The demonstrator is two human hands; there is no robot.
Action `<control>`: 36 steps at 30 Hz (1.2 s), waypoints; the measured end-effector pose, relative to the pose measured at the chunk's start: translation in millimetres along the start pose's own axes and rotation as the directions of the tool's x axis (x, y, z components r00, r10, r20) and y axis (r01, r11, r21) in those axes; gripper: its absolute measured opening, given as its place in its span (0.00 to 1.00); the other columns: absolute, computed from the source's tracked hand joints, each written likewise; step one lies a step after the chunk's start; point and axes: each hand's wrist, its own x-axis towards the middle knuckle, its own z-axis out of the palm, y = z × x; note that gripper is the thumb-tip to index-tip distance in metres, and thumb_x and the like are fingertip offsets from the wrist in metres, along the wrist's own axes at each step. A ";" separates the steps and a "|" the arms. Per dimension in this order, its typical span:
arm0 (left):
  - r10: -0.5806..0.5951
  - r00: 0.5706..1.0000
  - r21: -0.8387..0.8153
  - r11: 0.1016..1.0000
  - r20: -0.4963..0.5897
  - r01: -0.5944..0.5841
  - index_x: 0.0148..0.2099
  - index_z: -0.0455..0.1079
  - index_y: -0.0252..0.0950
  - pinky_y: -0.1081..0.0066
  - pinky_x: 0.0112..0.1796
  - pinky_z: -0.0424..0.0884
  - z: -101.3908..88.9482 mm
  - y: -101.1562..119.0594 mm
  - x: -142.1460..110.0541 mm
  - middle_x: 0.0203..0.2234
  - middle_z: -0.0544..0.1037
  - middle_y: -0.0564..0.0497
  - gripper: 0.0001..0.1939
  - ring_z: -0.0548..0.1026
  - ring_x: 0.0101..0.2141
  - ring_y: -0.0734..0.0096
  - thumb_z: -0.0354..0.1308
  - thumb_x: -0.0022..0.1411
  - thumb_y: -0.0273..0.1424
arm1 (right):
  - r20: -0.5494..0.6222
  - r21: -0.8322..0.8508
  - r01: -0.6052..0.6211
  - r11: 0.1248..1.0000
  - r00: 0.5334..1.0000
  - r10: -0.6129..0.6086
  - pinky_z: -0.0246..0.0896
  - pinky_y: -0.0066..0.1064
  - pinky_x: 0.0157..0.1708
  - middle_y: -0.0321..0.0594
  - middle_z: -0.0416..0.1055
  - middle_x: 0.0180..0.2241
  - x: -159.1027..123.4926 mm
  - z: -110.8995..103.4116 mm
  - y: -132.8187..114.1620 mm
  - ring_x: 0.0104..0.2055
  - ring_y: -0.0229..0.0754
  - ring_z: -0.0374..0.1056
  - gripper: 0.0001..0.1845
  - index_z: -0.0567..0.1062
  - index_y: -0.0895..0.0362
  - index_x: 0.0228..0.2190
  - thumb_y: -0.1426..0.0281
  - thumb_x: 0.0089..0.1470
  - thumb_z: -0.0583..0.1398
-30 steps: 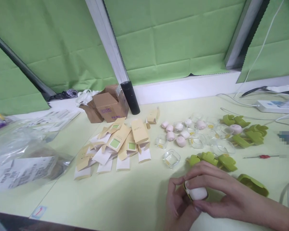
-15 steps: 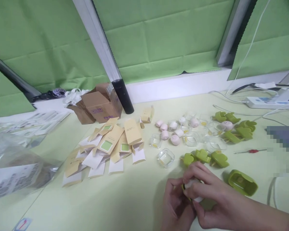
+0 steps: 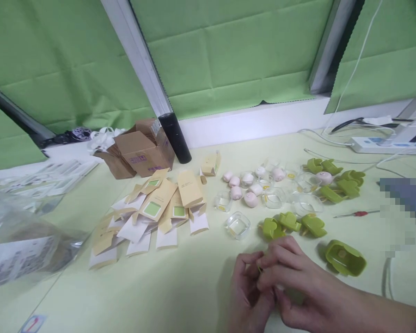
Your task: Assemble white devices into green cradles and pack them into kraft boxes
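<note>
My left hand [image 3: 247,291] and my right hand [image 3: 293,280] meet low in the view, fingers curled and pressed together. Between them they hold a small green piece [image 3: 260,268], of which only a sliver shows at the fingertips. My fingers cover the rest, so its full form cannot be made out. Just beyond the right hand lie several green leaf-shaped plastic parts [image 3: 314,225]. To its right, a hollow green plastic cup [image 3: 345,258] rests tilted, its opening facing me. A clear square plastic container [image 3: 238,225] stands ahead of the left hand.
Pink and white rounded pieces [image 3: 251,199] lie among clear containers further back. Opened cardboard packages [image 3: 159,201] are heaped left of centre. Behind stand a brown carton [image 3: 147,150] and a black cylinder [image 3: 175,138]. A red-handled screwdriver [image 3: 360,213] and a power strip [image 3: 377,144] are at right.
My right fingers have closed further over the held piece. The white part that showed between my hands is now hidden. The view has shifted slightly.
</note>
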 end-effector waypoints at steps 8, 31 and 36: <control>-0.037 0.999 -0.077 0.996 -0.032 0.034 0.39 0.64 0.38 0.74 0.32 0.61 -2.6 0.3 -2.4 0.32 0.79 0.50 0.18 0.71 0.29 0.76 0.68 0.47 0.30 | 0.021 0.067 -0.111 0.992 0.994 0.110 0.57 0.33 0.36 0.32 0.60 0.30 -3.3 5.3 1.1 0.34 0.39 0.58 0.21 0.56 0.52 0.30 0.87 0.35 0.53; -0.218 0.972 -0.419 0.878 0.081 0.232 0.40 0.72 0.37 0.74 0.23 0.67 -3.8 0.7 1.2 0.33 0.75 0.49 0.12 0.72 0.30 0.70 0.60 0.55 0.37 | 0.138 0.140 -0.146 0.979 0.982 0.127 0.58 0.39 0.54 0.41 0.67 0.49 3.1 -13.7 9.4 0.56 0.46 0.58 0.17 0.69 0.49 0.46 0.70 0.53 0.61; -0.202 0.951 -0.488 0.822 0.234 0.294 0.34 0.72 0.38 0.74 0.19 0.65 -3.9 -2.8 1.1 0.30 0.74 0.51 0.10 0.71 0.24 0.70 0.61 0.49 0.36 | 0.157 0.231 -0.202 0.952 0.973 0.168 0.61 0.40 0.52 0.42 0.70 0.46 1.0 -7.4 7.1 0.55 0.48 0.62 0.20 0.68 0.51 0.45 0.74 0.49 0.62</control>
